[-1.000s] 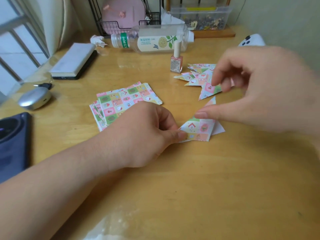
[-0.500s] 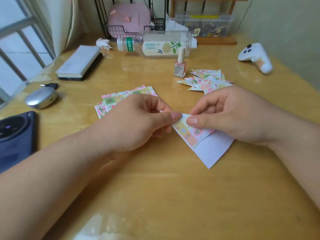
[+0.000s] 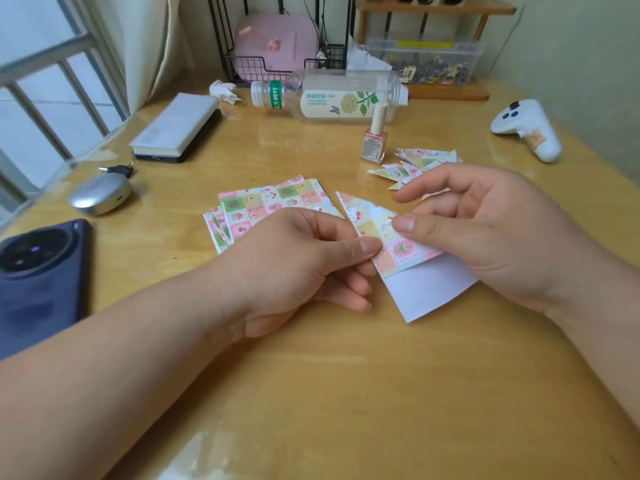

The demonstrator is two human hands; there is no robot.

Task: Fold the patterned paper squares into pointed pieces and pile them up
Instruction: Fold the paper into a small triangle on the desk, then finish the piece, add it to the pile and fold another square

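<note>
Since half a second ago, the patterned flap of the paper square [image 3: 398, 252] has swung up, its tip now pointing to 11 o'clock, and the right index finger has straightened clear of it. Left hand [image 3: 298, 265]: thumb and forefinger clamped together on the square's left edge. Right hand [image 3: 502, 230]: thumb pinching the flap against the curled fingers behind it. The white underside shows at 5 o'clock. The square sits mid-table [image 3: 346, 393], with the stack of unfolded squares [image 3: 270, 202] at its 10 o'clock and the pile of pointed pieces [image 3: 424, 161] at its 1 o'clock, just right of a nail polish bottle [image 3: 375, 142].
</note>
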